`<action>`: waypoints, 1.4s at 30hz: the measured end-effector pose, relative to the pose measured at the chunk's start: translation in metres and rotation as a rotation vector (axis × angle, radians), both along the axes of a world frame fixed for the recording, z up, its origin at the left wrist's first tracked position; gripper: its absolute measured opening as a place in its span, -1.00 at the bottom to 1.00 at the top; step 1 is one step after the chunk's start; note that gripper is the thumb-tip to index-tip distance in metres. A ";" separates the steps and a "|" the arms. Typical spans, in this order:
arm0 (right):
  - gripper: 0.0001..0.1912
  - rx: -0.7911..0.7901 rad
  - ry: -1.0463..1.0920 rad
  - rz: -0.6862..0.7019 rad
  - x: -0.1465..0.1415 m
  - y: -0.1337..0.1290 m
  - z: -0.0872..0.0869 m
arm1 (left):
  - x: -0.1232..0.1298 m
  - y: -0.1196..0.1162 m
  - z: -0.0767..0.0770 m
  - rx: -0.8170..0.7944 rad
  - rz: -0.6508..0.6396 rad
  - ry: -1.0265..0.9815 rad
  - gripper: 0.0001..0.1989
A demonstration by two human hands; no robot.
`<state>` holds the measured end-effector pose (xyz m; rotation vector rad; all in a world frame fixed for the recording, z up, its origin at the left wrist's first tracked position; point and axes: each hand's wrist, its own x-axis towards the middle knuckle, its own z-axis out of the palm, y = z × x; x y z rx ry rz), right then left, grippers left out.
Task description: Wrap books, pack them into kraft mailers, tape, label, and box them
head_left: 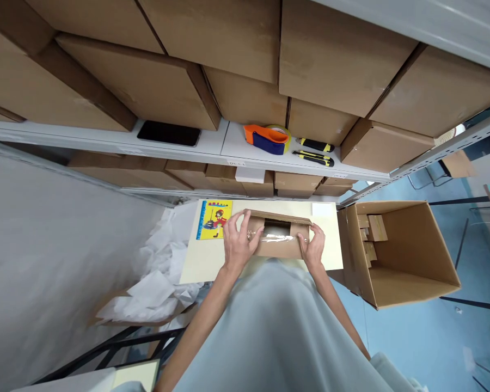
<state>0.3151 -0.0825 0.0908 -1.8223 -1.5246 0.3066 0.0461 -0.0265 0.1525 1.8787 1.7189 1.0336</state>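
Observation:
A small cardboard box lies on the pale tabletop close to my body. Its top is partly open, with a dark gap in the middle and a shiny strip of clear tape or film along the near edge. My left hand grips the box's left end, fingers over the far flap and thumb on the near side. At the right end, my right hand holds the box in the same way. Beside my left hand lies a yellow illustrated booklet with a blue edge.
On the shelf ahead sit a black phone, an orange and blue tape dispenser and yellow-black utility knives. Large cartons fill the shelf. An open carton holding small boxes stands right; crumpled white paper is heaped left.

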 end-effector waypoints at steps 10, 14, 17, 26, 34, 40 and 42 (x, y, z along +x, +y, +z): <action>-0.38 -0.166 0.047 0.011 -0.009 0.011 0.010 | -0.015 0.003 -0.033 -0.149 -0.175 -0.111 -0.66; -0.24 -0.288 0.106 0.063 -0.011 0.024 0.005 | -0.016 0.005 -0.041 -0.280 -0.165 -0.201 -0.61; -0.20 -0.281 0.146 0.109 0.000 0.036 0.003 | -0.013 0.006 -0.039 -0.305 -0.167 -0.203 -0.63; -0.23 -0.317 0.131 0.211 0.015 0.056 0.012 | 0.000 -0.024 -0.062 -0.282 -0.094 -0.195 -0.60; -0.21 -0.495 0.118 0.159 -0.049 0.020 -0.035 | -0.062 -0.016 -0.111 -0.429 0.015 -0.144 -0.36; -0.20 -0.523 0.120 0.172 -0.022 0.023 -0.034 | -0.044 -0.021 -0.105 -0.510 0.003 -0.073 -0.18; -0.22 -0.528 0.098 0.176 -0.015 0.026 -0.032 | -0.038 -0.024 -0.106 -0.562 -0.013 -0.039 -0.18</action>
